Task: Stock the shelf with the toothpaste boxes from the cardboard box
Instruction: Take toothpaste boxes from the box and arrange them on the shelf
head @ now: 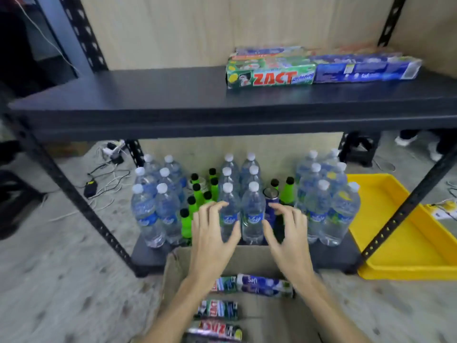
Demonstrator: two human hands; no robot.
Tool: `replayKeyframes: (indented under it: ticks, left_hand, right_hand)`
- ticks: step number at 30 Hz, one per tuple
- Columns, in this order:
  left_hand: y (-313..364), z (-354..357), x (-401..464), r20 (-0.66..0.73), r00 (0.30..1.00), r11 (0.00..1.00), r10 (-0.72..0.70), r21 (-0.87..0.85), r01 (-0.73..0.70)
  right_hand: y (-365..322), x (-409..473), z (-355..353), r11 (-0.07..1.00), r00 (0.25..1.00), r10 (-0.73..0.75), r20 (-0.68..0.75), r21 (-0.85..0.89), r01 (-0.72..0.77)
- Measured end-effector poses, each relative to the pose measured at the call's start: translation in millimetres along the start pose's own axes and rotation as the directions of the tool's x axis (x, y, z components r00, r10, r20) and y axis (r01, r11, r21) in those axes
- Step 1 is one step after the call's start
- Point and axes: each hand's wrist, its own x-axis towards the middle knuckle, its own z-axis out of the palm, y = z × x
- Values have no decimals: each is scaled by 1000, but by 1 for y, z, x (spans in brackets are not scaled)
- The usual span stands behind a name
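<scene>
Grey speckled floor runs under a black metal shelf (173,95) w/ a pale wood back wall. On the top board, at the right, sit toothpaste boxes (321,68) already put up: a green one in front-left, a blue one just beside it, and more behind, too blurry to count. Lower board is full of water bottles (252,214) and green bottles (195,209). A yellow tray (395,256) sits on the floor at the right. The cardboard box (252,253) is on the floor in front of the shelf, and at least 4 boxes lie inside it. The left hand (212,233) and right hand (286,233) hang over the box, fingers spread and bent, holding nothing. So I think the job is part done: some boxes are up, and the rest need lifting out and setting on the big bare part of the top board.
</scene>
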Motion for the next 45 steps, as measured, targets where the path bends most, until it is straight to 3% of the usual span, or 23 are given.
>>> replayKeyframes:
  ticks: [3,6,8,16,19,23,26,31,36,38,40,43,45]
  left_hand:
    - [-56,17,-50,175,973,980,-152,157,125]
    - [-108,29,-97,364,861,919,-355,303,251]
    - [-136,35,-124,448,786,887,-425,380,262]
    - [-183,75,-190,458,544,701,-703,573,423]
    - [-189,91,-212,430,544,675,-720,615,408]
    - [-189,103,-221,387,561,652,-732,636,412]
    - [-190,104,-221,394,542,647,-742,632,426]
    - [-192,101,-227,516,531,739,-672,514,436]
    - [-197,91,-223,451,660,799,-601,363,480]
    - [-194,91,-218,434,678,802,-593,255,539]
    - [-197,95,-217,441,621,748,-648,212,629]
    - [-218,101,-225,439,453,587,-776,236,775]
    - [-230,100,-229,468,418,564,-779,229,794]
  right_hand:
    - [36,-46,26,990,985,69,155,-134,-48]
    - [74,-83,48,965,951,137,276,-252,-66]
    - [97,-104,61,949,916,187,356,-307,-74]
    - [170,-146,102,885,747,399,532,-436,-163]
    - [187,-142,114,879,732,442,519,-412,-239]
    - [215,-141,122,892,673,387,631,-441,-100]
    - [228,-142,131,865,613,428,664,-497,-65]
    - [238,-149,146,821,590,447,673,-570,28]
    - [241,-153,148,786,600,441,667,-610,101]
    - [241,-156,148,771,592,437,677,-621,141]
    - [241,-161,147,755,587,439,680,-633,170]
    - [242,-165,145,779,607,411,681,-608,155]
    - [245,-164,143,810,647,367,668,-571,130]
